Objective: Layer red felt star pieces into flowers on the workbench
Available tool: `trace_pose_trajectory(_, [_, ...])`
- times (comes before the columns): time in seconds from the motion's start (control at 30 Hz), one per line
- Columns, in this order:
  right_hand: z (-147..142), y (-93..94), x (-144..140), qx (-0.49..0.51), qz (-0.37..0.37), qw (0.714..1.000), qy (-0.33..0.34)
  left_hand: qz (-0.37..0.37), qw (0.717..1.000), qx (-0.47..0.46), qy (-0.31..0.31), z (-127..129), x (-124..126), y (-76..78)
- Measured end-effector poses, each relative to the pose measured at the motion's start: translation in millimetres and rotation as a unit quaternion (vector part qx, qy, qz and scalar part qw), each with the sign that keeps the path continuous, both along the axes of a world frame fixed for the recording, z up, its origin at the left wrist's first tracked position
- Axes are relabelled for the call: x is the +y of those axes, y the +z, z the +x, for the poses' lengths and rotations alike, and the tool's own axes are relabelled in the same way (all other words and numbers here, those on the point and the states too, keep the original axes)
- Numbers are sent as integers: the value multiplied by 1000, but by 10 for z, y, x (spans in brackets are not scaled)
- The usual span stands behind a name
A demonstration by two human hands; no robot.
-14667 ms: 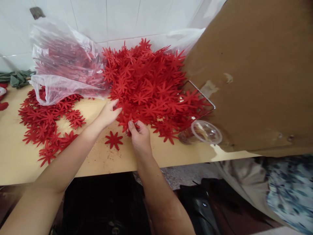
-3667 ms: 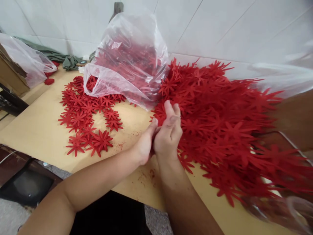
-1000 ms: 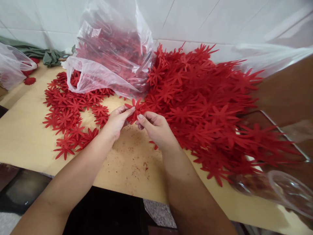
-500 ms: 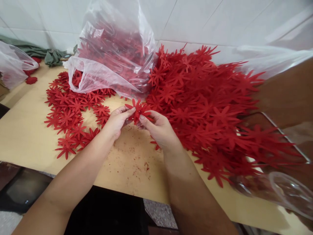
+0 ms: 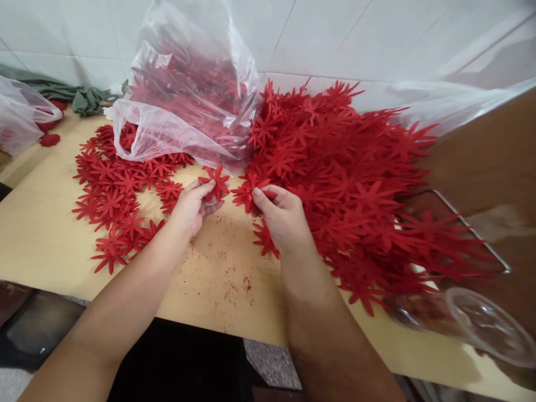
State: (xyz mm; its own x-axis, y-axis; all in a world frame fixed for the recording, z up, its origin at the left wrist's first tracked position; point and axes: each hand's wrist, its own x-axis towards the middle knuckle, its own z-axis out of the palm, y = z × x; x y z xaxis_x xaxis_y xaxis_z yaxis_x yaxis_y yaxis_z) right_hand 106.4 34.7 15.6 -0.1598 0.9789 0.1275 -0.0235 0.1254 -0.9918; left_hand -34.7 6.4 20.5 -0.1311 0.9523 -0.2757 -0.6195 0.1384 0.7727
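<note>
I have the left hand (image 5: 193,204) pinching one red flower cutout (image 5: 216,182) and the right hand (image 5: 283,215) another flower cutout (image 5: 246,195), likely parting them, so next needs a soft touch.

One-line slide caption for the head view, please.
Left hand pinching a red flower-shaped cutout, right hand pinching at least one more, above a smooth tan tabletop.

Bare forearms (image 5: 129,296), bare fingers (image 5: 260,196), apparently black clothing (image 5: 180,357) below
</note>
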Motion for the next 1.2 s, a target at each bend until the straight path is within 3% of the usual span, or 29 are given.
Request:
trace_pose_trajectory(0.17, [-7,26,-25,-14,11,999,41,49,995,13,-89,69,-46,6])
trace_pose_trajectory(0.33, [-34,55,-67,-39,19,995,88,51,994,71,-67,76,-16,-38])
trace_pose_trajectory(0.6, [-68,52,-81,-43,6,996,72,32,999,32,-23,86,8,0])
trace_pose_trajectory(0.77, [-62,51,-75,-30,-15,999,18,12,1000,17,2,32,11,4])
trace_pose_trajectory(0.97, [-103,8,-64,-37,-1,999,11,31,995,28,-90,50,-18,-4])
trace_pose_trajectory(1.2, [-42,-55,-43,-160,102,981,-36,23,994,-8,-103,95,-57,43])
